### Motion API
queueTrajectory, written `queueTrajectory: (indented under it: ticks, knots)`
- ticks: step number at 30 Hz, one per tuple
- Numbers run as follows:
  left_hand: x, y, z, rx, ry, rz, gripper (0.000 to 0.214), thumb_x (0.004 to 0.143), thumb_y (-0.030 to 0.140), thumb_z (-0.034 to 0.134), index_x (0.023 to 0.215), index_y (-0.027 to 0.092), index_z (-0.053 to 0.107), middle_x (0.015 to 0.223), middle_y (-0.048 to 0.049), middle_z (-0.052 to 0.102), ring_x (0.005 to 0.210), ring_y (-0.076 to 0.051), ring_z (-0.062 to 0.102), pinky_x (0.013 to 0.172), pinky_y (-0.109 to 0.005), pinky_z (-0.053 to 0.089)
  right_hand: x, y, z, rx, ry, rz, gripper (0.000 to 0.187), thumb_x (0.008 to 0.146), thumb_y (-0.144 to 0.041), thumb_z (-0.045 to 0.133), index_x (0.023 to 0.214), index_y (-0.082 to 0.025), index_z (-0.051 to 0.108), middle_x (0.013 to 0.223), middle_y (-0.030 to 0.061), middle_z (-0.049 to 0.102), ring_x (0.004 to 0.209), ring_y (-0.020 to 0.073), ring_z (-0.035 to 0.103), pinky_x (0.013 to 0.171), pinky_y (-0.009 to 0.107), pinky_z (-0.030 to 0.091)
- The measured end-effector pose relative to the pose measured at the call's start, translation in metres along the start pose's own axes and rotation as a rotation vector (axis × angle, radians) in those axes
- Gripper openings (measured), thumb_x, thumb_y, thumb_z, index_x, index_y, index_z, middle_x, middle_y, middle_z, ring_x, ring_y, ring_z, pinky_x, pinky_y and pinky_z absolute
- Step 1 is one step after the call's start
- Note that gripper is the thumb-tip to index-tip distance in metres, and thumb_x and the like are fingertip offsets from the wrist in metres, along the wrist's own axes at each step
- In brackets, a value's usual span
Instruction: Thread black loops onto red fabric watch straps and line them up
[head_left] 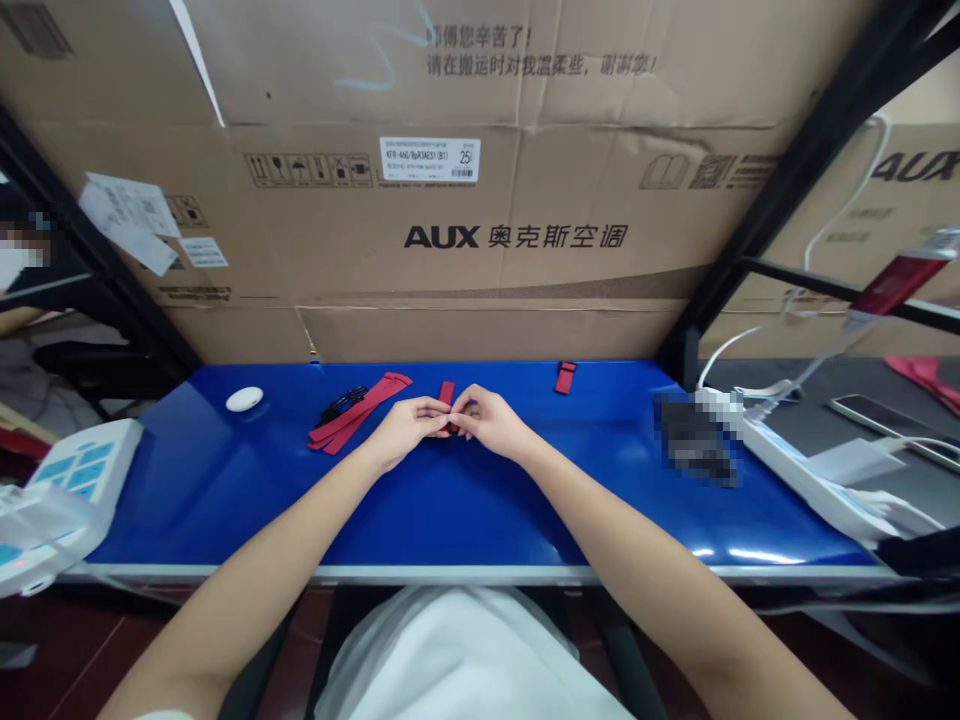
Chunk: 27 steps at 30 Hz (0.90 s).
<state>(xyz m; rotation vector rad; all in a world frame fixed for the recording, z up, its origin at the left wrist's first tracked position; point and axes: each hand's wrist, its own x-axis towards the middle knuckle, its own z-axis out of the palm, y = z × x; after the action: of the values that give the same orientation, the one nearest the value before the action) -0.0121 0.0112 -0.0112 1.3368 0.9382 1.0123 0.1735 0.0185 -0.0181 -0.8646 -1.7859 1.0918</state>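
Over the middle of the blue table, my left hand [405, 428] and my right hand [493, 420] meet fingertip to fingertip. Both pinch a short red strap [447, 391], whose far end sticks up beyond the fingers. A small dark part shows at the fingertips, mostly hidden by them. Just left of my left hand lie several long red straps [358, 412] beside a small heap of black buckle-like pieces [343, 403]. Farther back on the right is another short red strap [565, 379] with a black piece at its top end.
A tall cardboard box [315, 220] walls off the back of the blue table [465, 510]. A white round object [244, 399] lies back left, and a white power strip [97, 470] stands at the left edge. On the right are a blurred dark object [694, 440] and another power strip [810, 480] with cables.
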Motion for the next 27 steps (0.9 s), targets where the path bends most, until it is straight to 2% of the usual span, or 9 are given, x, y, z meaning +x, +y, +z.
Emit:
queueTrajectory:
  ticks: [4, 7, 9, 11, 14, 17, 20, 24, 27]
  knots:
    - [-0.004, 0.004, -0.004, -0.010, -0.112, -0.020, 0.036, 0.065, 0.028, 0.085, 0.093, 0.012, 0.068, 0.087, -0.0075, 0.072, 0.080, -0.017, 0.069, 0.078, -0.032, 0.056, 0.002, 0.000, -0.010, -0.001, -0.050, -0.019, 0.009, 0.087, -0.025, 0.049, 0.095, -0.020, 0.050, 0.076, 0.0023, 0.059, 0.067, 0.0165, 0.058, 0.065, 0.033, 0.050]
    - [-0.008, 0.009, -0.003, 0.039, -0.259, -0.068, 0.037, 0.063, 0.027, 0.086, 0.092, 0.012, 0.068, 0.086, -0.0069, 0.071, 0.074, -0.016, 0.068, 0.074, -0.031, 0.055, 0.001, 0.003, -0.017, -0.409, 0.017, -0.147, 0.036, 0.078, -0.007, 0.049, 0.110, -0.021, 0.058, 0.110, 0.0092, 0.056, 0.101, 0.0216, 0.054, 0.087, 0.039, 0.045]
    - [-0.011, 0.013, -0.004, 0.092, -0.330, -0.079, 0.036, 0.065, 0.028, 0.085, 0.092, 0.012, 0.068, 0.086, -0.0073, 0.071, 0.071, -0.015, 0.067, 0.074, -0.031, 0.054, 0.001, 0.006, -0.020, -0.661, -0.009, -0.127, 0.047, 0.073, -0.004, 0.053, 0.116, -0.024, 0.060, 0.128, 0.0105, 0.046, 0.117, 0.0266, 0.044, 0.095, 0.043, 0.039]
    - [-0.011, 0.016, -0.007, 0.140, -0.333, -0.056, 0.034, 0.067, 0.031, 0.083, 0.093, 0.013, 0.068, 0.087, -0.0081, 0.071, 0.072, -0.015, 0.066, 0.073, -0.031, 0.054, 0.001, 0.009, -0.022, -0.791, -0.035, -0.027, 0.041, 0.074, -0.006, 0.057, 0.111, -0.024, 0.063, 0.133, 0.0110, 0.043, 0.120, 0.0295, 0.040, 0.095, 0.045, 0.037]
    - [-0.005, 0.017, -0.020, 0.256, -0.221, 0.000, 0.033, 0.070, 0.032, 0.079, 0.095, 0.014, 0.069, 0.086, -0.0080, 0.070, 0.072, -0.016, 0.066, 0.072, -0.031, 0.053, 0.003, 0.010, -0.029, -0.840, 0.030, 0.107, 0.016, 0.075, -0.016, 0.067, 0.090, -0.020, 0.064, 0.114, 0.0105, 0.054, 0.108, 0.0283, 0.047, 0.087, 0.040, 0.038]
    - [0.004, 0.011, -0.038, 0.476, 0.043, 0.067, 0.024, 0.067, 0.025, 0.078, 0.088, 0.016, 0.072, 0.076, -0.0055, 0.068, 0.066, -0.017, 0.062, 0.068, -0.031, 0.051, 0.005, 0.010, -0.039, -0.776, 0.081, 0.178, 0.013, 0.072, -0.020, 0.072, 0.074, -0.019, 0.059, 0.080, 0.0044, 0.060, 0.078, 0.0200, 0.052, 0.071, 0.031, 0.038]
    - [0.010, 0.004, -0.050, 0.623, 0.230, 0.171, 0.012, 0.063, 0.021, 0.078, 0.073, 0.019, 0.072, 0.070, -0.0046, 0.066, 0.066, -0.019, 0.059, 0.067, -0.031, 0.049, 0.005, 0.006, -0.043, -0.614, 0.090, 0.181, 0.013, 0.072, -0.017, 0.072, 0.075, -0.020, 0.059, 0.058, -0.0027, 0.054, 0.054, 0.0131, 0.047, 0.057, 0.026, 0.033]
    - [0.008, 0.005, -0.042, 0.657, 0.170, 0.253, 0.012, 0.070, 0.030, 0.073, 0.072, 0.019, 0.070, 0.075, -0.0043, 0.064, 0.069, -0.018, 0.058, 0.066, -0.029, 0.048, 0.002, -0.008, -0.034, -0.204, 0.120, 0.209, 0.014, 0.074, -0.023, 0.070, 0.086, -0.019, 0.064, 0.050, -0.0044, 0.054, 0.045, 0.0117, 0.048, 0.049, 0.025, 0.036]
    - [0.003, 0.011, -0.024, 0.492, 0.066, 0.245, 0.023, 0.079, 0.040, 0.065, 0.082, 0.018, 0.066, 0.097, -0.0062, 0.066, 0.077, -0.017, 0.059, 0.061, -0.026, 0.046, -0.002, -0.023, -0.027, 0.167, -0.051, 0.231, 0.024, 0.073, -0.032, 0.073, 0.088, -0.015, 0.067, 0.069, 0.0046, 0.068, 0.057, 0.0136, 0.058, 0.056, 0.027, 0.045]
